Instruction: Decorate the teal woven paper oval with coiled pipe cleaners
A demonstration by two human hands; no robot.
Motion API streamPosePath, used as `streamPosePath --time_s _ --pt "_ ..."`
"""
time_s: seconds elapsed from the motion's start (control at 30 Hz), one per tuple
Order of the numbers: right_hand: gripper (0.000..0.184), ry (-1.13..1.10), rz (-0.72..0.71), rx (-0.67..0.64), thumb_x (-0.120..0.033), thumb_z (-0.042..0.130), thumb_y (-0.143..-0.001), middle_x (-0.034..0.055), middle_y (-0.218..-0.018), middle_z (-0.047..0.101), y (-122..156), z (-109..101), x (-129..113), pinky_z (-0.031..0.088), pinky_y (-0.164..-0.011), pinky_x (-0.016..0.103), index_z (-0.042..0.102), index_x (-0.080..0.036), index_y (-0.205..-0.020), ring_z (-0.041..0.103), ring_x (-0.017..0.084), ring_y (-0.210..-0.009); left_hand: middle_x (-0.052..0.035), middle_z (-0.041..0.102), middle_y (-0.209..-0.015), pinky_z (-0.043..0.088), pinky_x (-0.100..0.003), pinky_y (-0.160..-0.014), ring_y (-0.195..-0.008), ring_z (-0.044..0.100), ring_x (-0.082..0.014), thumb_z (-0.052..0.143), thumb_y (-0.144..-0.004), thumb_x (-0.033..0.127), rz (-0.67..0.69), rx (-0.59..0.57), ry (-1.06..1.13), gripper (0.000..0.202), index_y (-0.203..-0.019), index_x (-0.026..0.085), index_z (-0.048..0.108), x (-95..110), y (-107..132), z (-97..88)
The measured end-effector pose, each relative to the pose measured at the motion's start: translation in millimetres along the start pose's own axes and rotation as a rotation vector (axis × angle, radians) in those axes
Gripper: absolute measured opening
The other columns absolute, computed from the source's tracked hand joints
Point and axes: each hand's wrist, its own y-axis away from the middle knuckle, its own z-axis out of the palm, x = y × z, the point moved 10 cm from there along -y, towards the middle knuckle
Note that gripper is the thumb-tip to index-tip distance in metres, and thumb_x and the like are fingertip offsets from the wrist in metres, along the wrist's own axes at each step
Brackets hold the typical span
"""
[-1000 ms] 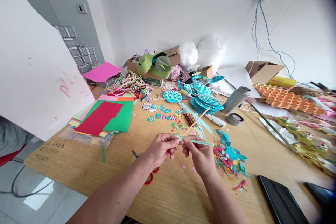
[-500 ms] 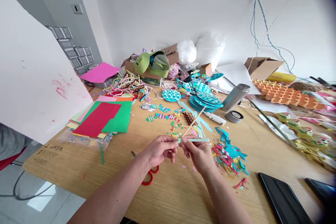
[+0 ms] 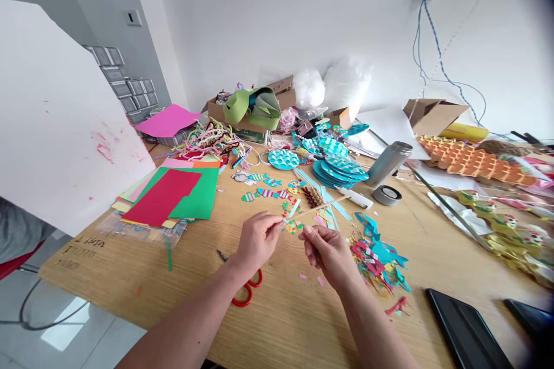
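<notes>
My left hand [image 3: 256,237] pinches the near end of a thin wooden stick [image 3: 320,206], which points right and away over the wooden table [image 3: 277,323]. A short pale blue paper strip [image 3: 295,207] sticks up from the pinched end. My right hand [image 3: 328,251] is just right of it, below the stick. Its fingers are curled with thumb and forefinger together, and I cannot make out anything in them. Small paper fish [image 3: 268,192] and teal strips [image 3: 331,213] lie just beyond both hands.
Red-handled scissors [image 3: 247,289] lie under my left forearm. Coloured paper sheets [image 3: 173,193] sit at the left, beside a tilted white board [image 3: 52,115]. Paper scraps [image 3: 378,259], teal discs [image 3: 341,168], a steel flask [image 3: 389,162] and a tape roll [image 3: 386,195] are on the right. Two dark tablets [image 3: 465,328] lie near right.
The stick has swung lower toward the table. The long pale blue strip that my right hand held out to the right is gone from it. My hands have moved a little apart.
</notes>
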Motion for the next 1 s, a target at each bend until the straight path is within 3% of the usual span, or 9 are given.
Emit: streamPosePath --time_s 0.1,0.2,0.43,0.67,1.0 --pt "0.039 0.029 -0.072 0.155 -0.051 0.067 -0.071 -0.0047 -0.04 0.053 3.5 -16.6 -13.9 0.023 -0.025 0.013 0.063 -0.013 -0.079 0.04 0.004 -0.026 -0.005 0.06 -0.071 0.041 -0.027 -0.065 -0.072 0.052 -0.0155 0.043 -0.09 0.02 0.263 -0.016 -0.349 0.023 -0.085 0.016 0.065 24.3 7.1 6.5" --pt "0.043 0.144 -0.038 0.239 -0.054 0.066 -0.069 -0.0031 -0.039 0.054 4.4 -24.9 -15.0 0.025 -0.023 0.014 0.063 -0.013 -0.08 0.043 0.007 -0.025 -0.0051 0.059 -0.072 0.041 -0.027 -0.064 -0.072 0.051 -0.0164 0.041 -0.09 0.017 0.36 -0.089 -0.512 0.023 -0.09 0.016 0.064 31.6 14.9 20.9" --pt "0.034 0.127 0.205 0.114 -0.048 0.068 -0.067 -0.0041 -0.035 0.053 0.4 -16.5 14.6 0.025 -0.021 0.013 0.061 -0.015 -0.069 0.042 0.007 -0.023 -0.0074 0.06 -0.076 0.04 -0.029 -0.064 -0.078 0.052 -0.0197 0.037 -0.09 0.013 0.434 -0.251 -0.614 0.026 -0.096 0.015 0.062 36.9 27.3 46.8" --pt "0.037 0.09 0.134 0.131 -0.046 0.075 -0.059 -0.0046 -0.035 0.053 -0.4 -15.0 6.0 0.025 -0.021 0.013 0.054 -0.016 -0.06 0.042 0.007 -0.023 -0.0066 0.06 -0.077 0.039 -0.028 -0.064 -0.078 0.052 -0.019 0.038 -0.09 0.013 0.425 -0.304 -0.595 0.024 -0.091 0.015 0.062 36.8 30.3 54.3" --pt "0.039 0.161 -0.109 0.141 -0.053 0.065 -0.071 -0.0045 -0.039 0.054 4.6 -1.6 -12.0 0.031 -0.024 0.015 0.05 -0.018 -0.062 0.045 0.008 -0.026 -0.0056 0.057 -0.067 0.033 -0.027 -0.06 -0.067 0.05 -0.0165 0.041 -0.088 0.016 0.218 -0.244 -0.379 0.024 -0.076 0.017 0.061 18.5 17.8 38.1"
